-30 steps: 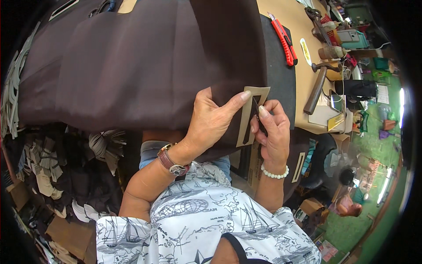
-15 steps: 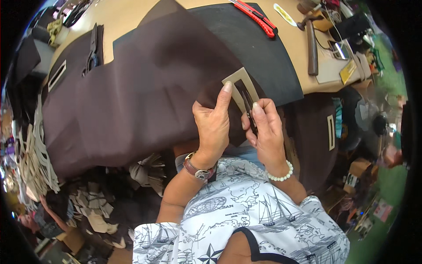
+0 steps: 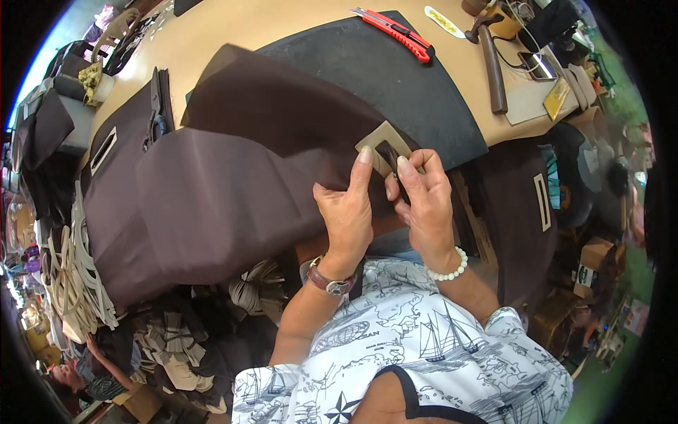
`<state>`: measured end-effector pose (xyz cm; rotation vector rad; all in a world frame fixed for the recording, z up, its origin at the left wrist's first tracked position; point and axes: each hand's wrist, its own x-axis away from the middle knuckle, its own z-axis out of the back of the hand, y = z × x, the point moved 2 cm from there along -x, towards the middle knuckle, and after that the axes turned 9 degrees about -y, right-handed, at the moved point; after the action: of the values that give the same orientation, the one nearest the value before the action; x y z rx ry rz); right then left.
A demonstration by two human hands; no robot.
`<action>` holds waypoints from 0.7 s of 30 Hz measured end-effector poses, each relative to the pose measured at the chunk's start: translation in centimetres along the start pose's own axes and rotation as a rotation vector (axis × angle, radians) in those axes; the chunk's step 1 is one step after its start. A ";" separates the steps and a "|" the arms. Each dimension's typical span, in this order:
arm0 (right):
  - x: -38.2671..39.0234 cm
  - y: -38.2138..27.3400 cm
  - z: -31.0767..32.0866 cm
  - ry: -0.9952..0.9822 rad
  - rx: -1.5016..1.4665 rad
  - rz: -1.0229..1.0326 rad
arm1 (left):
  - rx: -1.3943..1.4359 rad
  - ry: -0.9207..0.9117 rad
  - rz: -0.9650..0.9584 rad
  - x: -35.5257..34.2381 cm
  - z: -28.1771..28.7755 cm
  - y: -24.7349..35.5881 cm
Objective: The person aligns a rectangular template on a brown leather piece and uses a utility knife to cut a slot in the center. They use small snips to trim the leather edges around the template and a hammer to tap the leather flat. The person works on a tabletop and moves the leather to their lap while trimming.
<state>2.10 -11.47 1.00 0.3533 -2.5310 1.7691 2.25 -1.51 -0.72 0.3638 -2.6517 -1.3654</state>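
Note:
A large dark brown sheet of leather-like material (image 3: pixel 212 205) is draped over the near table edge toward my lap. A tan rectangular frame with a slot (image 3: pixel 374 141) lies on its right part. My left hand (image 3: pixel 347 215) pinches the sheet at the frame, thumb on the frame's near left corner and fingers hidden underneath. Closed at the slot, my right hand (image 3: pixel 429 205) holds a slim dark pointed tool (image 3: pixel 388 157) between thumb and fingers. The tool looks like small snips, but the hand covers most of it. Its tip is at the slot.
A black mat (image 3: pixel 332 67) lies beyond the sheet, with a red utility knife (image 3: pixel 399 37) on it. A hammer (image 3: pixel 492 67) and a phone (image 3: pixel 538 67) are right. Scissors (image 3: pixel 154 124) lie left, above hanging beige strips (image 3: pixel 70 283). Another person (image 3: pixel 106 364) is lower left.
The sheet's far raised corner has dropped and folded over toward the left. My right hand has tilted the dark tool within the slot; my left hand keeps its pinch. The whole view has shifted slightly.

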 end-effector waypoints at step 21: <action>-0.5 0.7 0.5 -0.064 -0.142 -0.051 | 0.015 -0.047 0.069 -0.3 0.3 0.2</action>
<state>2.50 -11.64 0.10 0.4707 -2.6470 1.5739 2.47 -1.03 -0.71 0.2416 -2.6870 -1.3504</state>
